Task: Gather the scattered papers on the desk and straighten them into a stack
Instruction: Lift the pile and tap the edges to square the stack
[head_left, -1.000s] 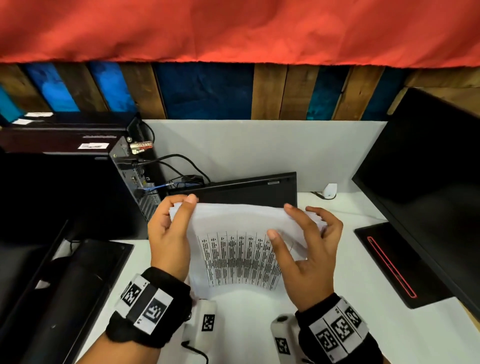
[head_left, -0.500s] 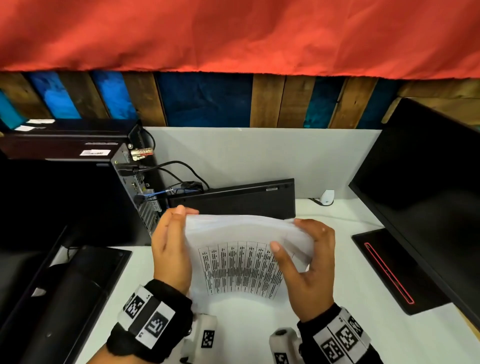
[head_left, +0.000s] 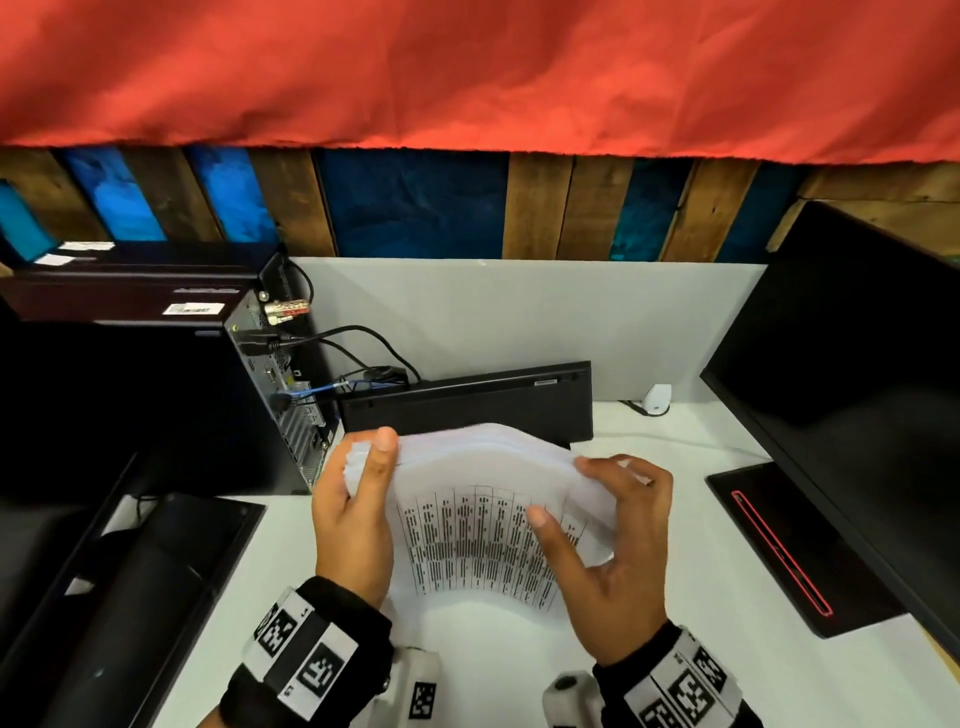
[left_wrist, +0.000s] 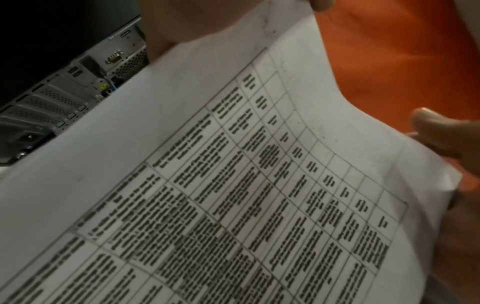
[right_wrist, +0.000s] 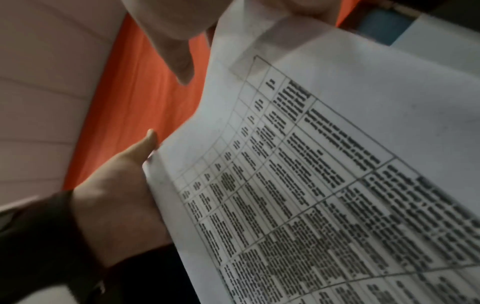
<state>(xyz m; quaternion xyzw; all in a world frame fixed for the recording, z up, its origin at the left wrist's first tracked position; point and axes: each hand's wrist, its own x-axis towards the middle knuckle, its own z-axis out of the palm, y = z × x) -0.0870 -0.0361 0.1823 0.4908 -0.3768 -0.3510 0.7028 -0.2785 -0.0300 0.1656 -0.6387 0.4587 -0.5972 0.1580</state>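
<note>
A stack of white papers (head_left: 478, 499), its top sheet printed with a table, is held above the white desk (head_left: 701, 649) and bows upward in the middle. My left hand (head_left: 358, 499) grips the stack's left edge, thumb on top. My right hand (head_left: 618, 530) grips the right edge, thumb pressed on the printed sheet and fingers curled over the edge. The left wrist view shows the papers (left_wrist: 233, 185) close up. In the right wrist view the left hand (right_wrist: 116, 195) lies along the edge of the papers (right_wrist: 311, 164). The lower sheets are hidden.
A black keyboard (head_left: 467, 405) stands on edge against the grey partition just behind the papers. A computer tower (head_left: 156, 389) with cables is at the left. A black monitor (head_left: 857, 389) and its base (head_left: 789, 545) stand at the right. A dark monitor base (head_left: 130, 597) lies at the lower left.
The right hand's fingers, spread flat on the sheet before, have curled round the right edge. The stack now bulges upward more between the hands.
</note>
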